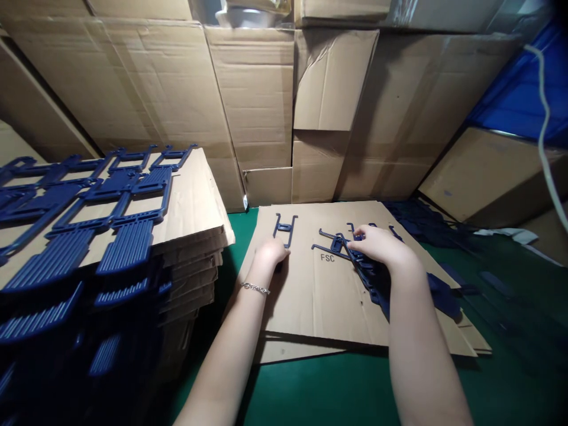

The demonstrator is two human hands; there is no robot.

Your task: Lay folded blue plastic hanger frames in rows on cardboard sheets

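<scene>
**Left hand [270, 253] and right hand [373, 244] at work over dark blue frames**

Closest to me is a bare strip of green tabletop [306, 390]. Beyond its edge, a lower cardboard sheet [297, 349] pokes out beneath one upper sheet [306, 302]. To the left rises one stack of cardboard layers [197, 228], with many ribbed blue pieces [126, 245] across its top and down its near side.

One chain bracelet [255, 288] circles the left wrist. That hand's fingers are drawn in narrow at the near end of one lone frame [284, 227], flat on the upper sheet; from here I can't tell whether they grip it. The right hand pinches an end among several overlapping frames [337, 244], beside three printed letters, "FSC" [327, 258].

Farther right, more dark blue pieces [412, 222] lie on the green. At the back stand cardboard boxes [252, 89], with one pale cable [544, 118] hanging at the right.
</scene>
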